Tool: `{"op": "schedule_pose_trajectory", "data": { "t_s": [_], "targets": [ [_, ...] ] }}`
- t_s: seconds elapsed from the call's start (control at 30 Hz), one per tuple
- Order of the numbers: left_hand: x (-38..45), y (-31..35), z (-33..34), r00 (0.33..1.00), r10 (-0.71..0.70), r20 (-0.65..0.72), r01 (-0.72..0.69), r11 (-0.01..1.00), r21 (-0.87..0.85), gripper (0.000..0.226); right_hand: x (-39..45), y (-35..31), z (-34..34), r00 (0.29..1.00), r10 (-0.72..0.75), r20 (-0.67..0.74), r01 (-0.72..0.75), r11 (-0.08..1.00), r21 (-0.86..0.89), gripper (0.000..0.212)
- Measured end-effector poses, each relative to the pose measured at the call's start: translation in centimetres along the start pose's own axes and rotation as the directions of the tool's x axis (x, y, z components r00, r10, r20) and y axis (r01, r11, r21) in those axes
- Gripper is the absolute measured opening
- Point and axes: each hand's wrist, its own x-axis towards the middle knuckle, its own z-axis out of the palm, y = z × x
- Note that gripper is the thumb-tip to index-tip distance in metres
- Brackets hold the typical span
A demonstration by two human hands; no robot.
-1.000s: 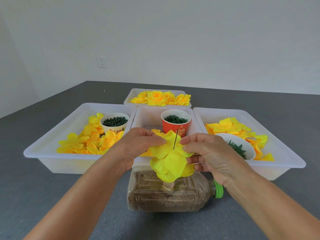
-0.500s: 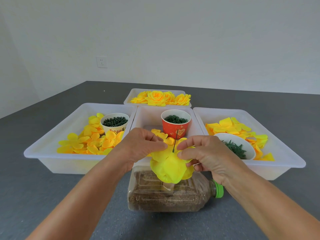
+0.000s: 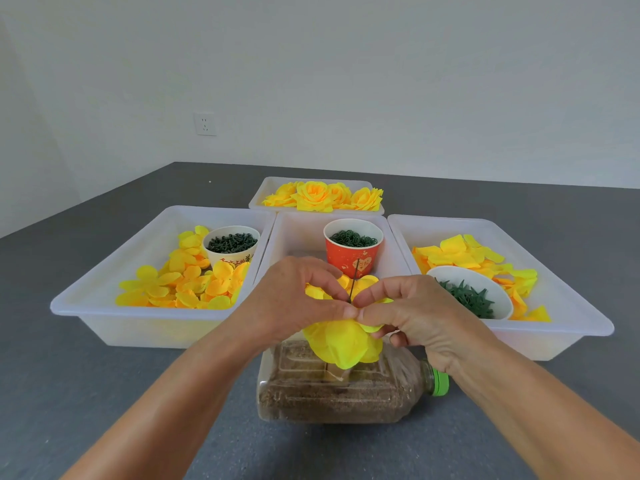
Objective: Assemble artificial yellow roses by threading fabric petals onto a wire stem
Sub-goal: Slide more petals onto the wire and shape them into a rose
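Two bare hands meet at the centre of the view, pinching a yellow fabric petal layer [image 3: 341, 344] where a thin dark wire stem [image 3: 353, 284] passes through it. The left hand [image 3: 294, 299] grips the fabric from the left of the pinch with thumb and fingertips curled in; the right hand [image 3: 405, 308] pinches it from the right, the two sets of fingertips touching at the wire. Above the pinch the wire's bare tip stands upright; below it the petals hang cupped like a bell over a clear plastic bottle [image 3: 346, 393] that lies on its side, part-filled with brown grains, and appears to anchor the stem. Just behind the grip sits a red paper cup [image 3: 353, 254] of green rings in a white tray [image 3: 298, 230]. To do this step well, the fingers should probably stay close to the wire and slide the layer down evenly, keeping the stem straight so the hole does not tear.
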Motion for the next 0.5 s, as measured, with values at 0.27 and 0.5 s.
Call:
{"op": "schedule_pose_trajectory", "data": {
  "t_s": [0.27, 0.5],
  "targets": [
    [0.0, -0.5, 1.0, 0.999, -0.017, -0.036, 0.013, 0.995, -0.1, 0.013, 0.0, 0.4, -0.2, 1.0, 0.005, 0.003, -0.004, 1.0, -0.015, 0.012],
    [-0.6, -1.3, 1.8, 0.995, -0.031, -0.09, 0.01, 0.974, -0.228, 0.009, 0.2, 1.1, -0.6, 0.998, 0.046, 0.038, -0.049, 0.995, 0.083, 0.011]
  ]
}}
